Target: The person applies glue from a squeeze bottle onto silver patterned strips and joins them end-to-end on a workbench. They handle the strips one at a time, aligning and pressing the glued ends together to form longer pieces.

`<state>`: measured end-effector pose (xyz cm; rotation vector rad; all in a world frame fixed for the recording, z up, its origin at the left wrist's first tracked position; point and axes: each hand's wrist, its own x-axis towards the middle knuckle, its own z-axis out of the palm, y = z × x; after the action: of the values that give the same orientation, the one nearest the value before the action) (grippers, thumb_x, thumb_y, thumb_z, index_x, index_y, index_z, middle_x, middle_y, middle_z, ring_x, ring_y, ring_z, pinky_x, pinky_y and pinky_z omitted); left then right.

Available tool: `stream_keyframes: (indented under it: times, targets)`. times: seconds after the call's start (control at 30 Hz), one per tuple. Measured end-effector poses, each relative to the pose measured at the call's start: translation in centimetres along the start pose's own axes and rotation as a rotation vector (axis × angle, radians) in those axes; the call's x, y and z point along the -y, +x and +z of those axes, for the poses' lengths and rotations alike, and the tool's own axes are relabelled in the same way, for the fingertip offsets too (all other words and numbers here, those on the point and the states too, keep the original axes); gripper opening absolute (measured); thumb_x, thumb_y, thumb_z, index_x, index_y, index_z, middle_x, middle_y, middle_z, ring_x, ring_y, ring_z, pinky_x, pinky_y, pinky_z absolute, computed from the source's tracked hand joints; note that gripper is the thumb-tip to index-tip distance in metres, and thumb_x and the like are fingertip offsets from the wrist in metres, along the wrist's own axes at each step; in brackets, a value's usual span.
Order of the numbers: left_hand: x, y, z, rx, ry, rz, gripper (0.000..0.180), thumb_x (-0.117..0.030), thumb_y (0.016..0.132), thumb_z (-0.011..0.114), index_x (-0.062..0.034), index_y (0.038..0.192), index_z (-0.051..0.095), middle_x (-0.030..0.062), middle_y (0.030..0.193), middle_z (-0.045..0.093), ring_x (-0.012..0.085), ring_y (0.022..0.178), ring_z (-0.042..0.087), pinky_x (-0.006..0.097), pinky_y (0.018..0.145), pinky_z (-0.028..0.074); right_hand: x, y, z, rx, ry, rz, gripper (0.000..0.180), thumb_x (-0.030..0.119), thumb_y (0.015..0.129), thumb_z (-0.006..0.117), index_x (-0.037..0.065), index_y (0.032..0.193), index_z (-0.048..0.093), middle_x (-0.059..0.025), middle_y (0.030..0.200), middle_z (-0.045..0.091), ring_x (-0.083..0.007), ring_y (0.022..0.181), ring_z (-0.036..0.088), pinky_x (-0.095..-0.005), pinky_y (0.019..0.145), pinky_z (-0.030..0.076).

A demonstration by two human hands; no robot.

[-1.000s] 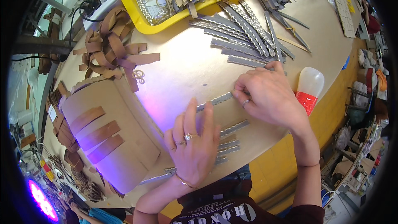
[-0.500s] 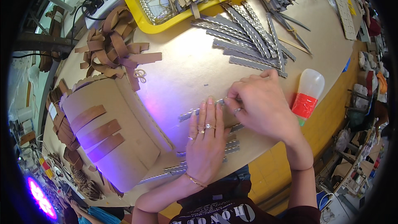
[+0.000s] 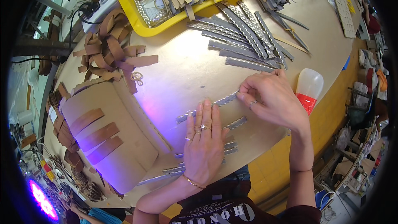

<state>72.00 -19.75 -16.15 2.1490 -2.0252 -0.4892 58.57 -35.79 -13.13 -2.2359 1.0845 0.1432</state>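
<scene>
A narrow grey strip edged with silver braid (image 3: 227,100) lies slantwise on the table in front of me. My left hand (image 3: 204,141) rests flat across it, fingers stretched out, hiding its middle. At the strip's right end, the thumb and fingertips of my right hand (image 3: 273,101) pinch the tip. Closer to my body, a shorter-looking grey strip (image 3: 237,122) and several more braided strips (image 3: 230,147) lie partly under my left hand and wrist. Beyond my right hand spreads a loose pile of grey strips with silver braid (image 3: 242,35).
A yellow tray (image 3: 182,18) of strips and braid stands at the back. Brown straps (image 3: 110,47) are heaped at left, above a tan panel (image 3: 137,141) bearing brown bands. A translucent bottle with a red band (image 3: 310,84) stands right of my right hand.
My right hand has slid rightward along the strip to its end, uncovering more of the strip and a shorter one below. My left hand stays pressed flat, shifted very slightly left.
</scene>
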Motion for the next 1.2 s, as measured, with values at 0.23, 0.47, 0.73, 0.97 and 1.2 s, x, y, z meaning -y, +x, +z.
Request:
stream_keyframes:
  times: [0.23,0.47,0.73,0.97,1.2]
  targets:
    - [-0.2,0.1,0.1,-0.020,0.012,-0.009,0.056,-0.030,0.095,0.058,0.0056,0.138,0.048,0.0230,0.148,0.042,0.0322,0.140,0.039,0.047,0.116,0.029,0.3,0.4,-0.2,0.041,-0.024,0.053,0.014,0.021,0.087,0.067,0.007,0.085,0.067,-0.0067,0.077,0.067,-0.0243,0.078,0.062,-0.0382,0.080,0.036]
    - [-1.9,1.3,0.8,-0.057,-0.050,-0.053,0.056,-0.025,0.095,0.060,0.0040,0.141,0.045,0.0253,0.148,0.041,0.0349,0.139,0.040,0.051,0.117,0.025,0.6,0.4,-0.1,0.007,0.000,0.093,0.013,0.017,0.084,0.064,0.007,0.078,0.070,-0.0092,0.071,0.068,-0.0281,0.072,0.064,-0.0394,0.081,0.035]
    - [-2.4,1.8,1.4,-0.068,0.097,0.000,0.057,-0.035,0.099,0.054,0.0064,0.137,0.049,0.0267,0.145,0.044,0.0360,0.136,0.044,0.046,0.117,0.029,-0.5,0.0,-0.5,0.018,0.111,0.110,0.013,0.018,0.086,0.068,0.005,0.085,0.069,-0.0063,0.073,0.067,-0.0231,0.073,0.064,-0.0398,0.084,0.037]
    - [-2.6,1.7,1.6,-0.042,0.024,-0.026,0.056,-0.028,0.098,0.056,0.0058,0.141,0.045,0.0271,0.149,0.039,0.0382,0.141,0.036,0.052,0.117,0.025,-0.5,-0.4,0.1,-0.054,0.045,0.001,0.014,0.018,0.090,0.062,0.006,0.087,0.068,-0.0076,0.076,0.067,-0.0258,0.081,0.062,-0.0395,0.084,0.035]
    - [-2.5,1.6,1.8,-0.023,0.032,-0.021,0.056,-0.028,0.099,0.055,0.0062,0.142,0.044,0.0275,0.150,0.037,0.0391,0.142,0.034,0.052,0.117,0.024,-0.8,-0.8,1.1,-0.122,0.047,-0.060,0.010,0.017,0.092,0.062,0.007,0.092,0.061,-0.0073,0.084,0.062,-0.0243,0.087,0.058,-0.0384,0.087,0.035]
